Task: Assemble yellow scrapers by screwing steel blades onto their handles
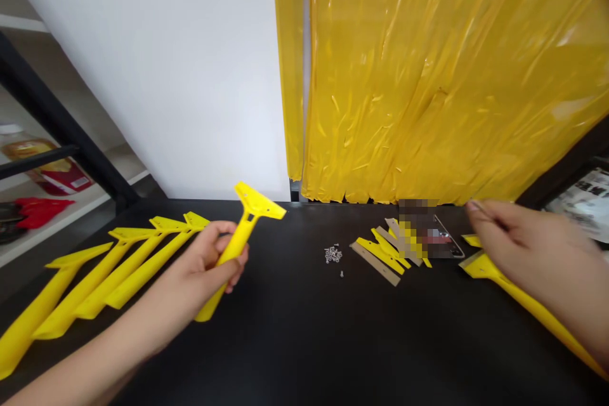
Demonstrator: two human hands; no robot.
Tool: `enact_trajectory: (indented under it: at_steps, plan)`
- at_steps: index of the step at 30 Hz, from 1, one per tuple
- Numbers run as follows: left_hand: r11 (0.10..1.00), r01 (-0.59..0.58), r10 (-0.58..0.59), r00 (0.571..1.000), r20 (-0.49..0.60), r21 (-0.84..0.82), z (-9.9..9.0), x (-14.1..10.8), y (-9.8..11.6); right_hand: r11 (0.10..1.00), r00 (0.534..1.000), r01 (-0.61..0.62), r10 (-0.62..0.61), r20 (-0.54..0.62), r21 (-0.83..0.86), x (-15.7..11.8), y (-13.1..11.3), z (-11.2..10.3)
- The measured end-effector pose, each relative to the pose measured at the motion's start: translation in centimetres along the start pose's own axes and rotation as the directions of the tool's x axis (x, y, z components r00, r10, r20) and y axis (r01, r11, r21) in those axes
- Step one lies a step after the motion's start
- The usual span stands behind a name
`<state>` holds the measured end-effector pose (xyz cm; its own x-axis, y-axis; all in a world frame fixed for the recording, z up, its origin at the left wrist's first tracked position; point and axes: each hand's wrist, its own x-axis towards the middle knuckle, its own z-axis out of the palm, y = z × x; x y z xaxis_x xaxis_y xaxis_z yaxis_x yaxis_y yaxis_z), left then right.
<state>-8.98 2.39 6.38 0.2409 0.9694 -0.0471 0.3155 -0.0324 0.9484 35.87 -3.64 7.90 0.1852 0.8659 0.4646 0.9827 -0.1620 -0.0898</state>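
Observation:
My left hand (214, 260) is wrapped round the handle of a yellow scraper (242, 228), its wide head raised and tilted, with screw holes showing. At the right, my right hand (523, 241) is closed in a pinch above the table; whatever is between the fingertips is too small to make out. Beneath that hand lies another yellow scraper (528, 301) with a blade at its head. Between the hands are a small heap of screws (333, 255), several yellow clamp plates (380, 254) and grey-brown blades (378, 264).
Several yellow scraper handles (137, 273) lie in a row on the black table (304, 342) at the left. A phone-like object (445, 238), partly blurred, lies behind the plates. Yellow plastic sheeting (428, 76) and a white panel (190, 76) stand behind. Shelves hold a bottle (47, 162).

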Motion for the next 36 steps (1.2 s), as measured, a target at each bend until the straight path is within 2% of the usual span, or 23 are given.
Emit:
enact_trajectory:
  at_steps: [2,4,7,10,15,19,22,27,31,36]
  plan:
    - [0.990,0.067,-0.061,0.997,0.053,-0.126,2.2,-0.1,1.4,0.984,0.978,0.161,-0.170,0.119,0.080,0.6,-4.0,1.0]
    - [0.952,0.150,-0.110,0.981,0.158,-0.267,4.1,-0.3,2.2,0.942,0.920,0.299,-0.327,0.218,0.151,0.4,-7.1,2.3]
    - [0.869,0.256,-0.149,0.951,0.269,-0.423,6.2,-0.6,2.3,0.900,0.838,0.393,-0.435,0.329,0.189,-1.3,-9.1,4.1]
    - [0.825,0.321,-0.161,0.922,0.351,-0.464,7.5,-0.8,1.6,0.898,0.801,0.406,-0.439,0.406,0.170,-2.8,-9.0,5.0]
    - [0.771,0.368,-0.199,0.914,0.353,-0.519,8.4,-0.4,0.1,0.895,0.776,0.403,-0.446,0.446,0.193,-3.0,-8.5,4.2]
    - [0.743,0.448,-0.206,0.861,0.466,-0.498,8.2,-0.1,-1.1,0.912,0.800,0.358,-0.409,0.438,0.198,-3.0,-8.3,4.3]
    - [0.734,0.452,-0.223,0.865,0.450,-0.506,8.3,-0.4,-2.0,0.939,0.823,0.292,-0.343,0.453,0.180,-3.5,-8.0,5.1]
    - [0.732,0.486,-0.295,0.858,0.421,-0.477,8.8,-1.0,-2.5,0.955,0.806,0.215,-0.291,0.515,0.203,-3.6,-8.1,6.0]
    - [0.762,0.470,-0.252,0.849,0.464,-0.445,9.0,-0.9,-2.2,0.959,0.775,0.169,-0.271,0.571,0.227,-3.3,-8.0,5.6]
    - [0.759,0.448,-0.182,0.843,0.507,-0.472,8.9,-0.4,-2.5,0.957,0.736,0.090,-0.252,0.629,0.277,-2.7,-8.1,5.2]
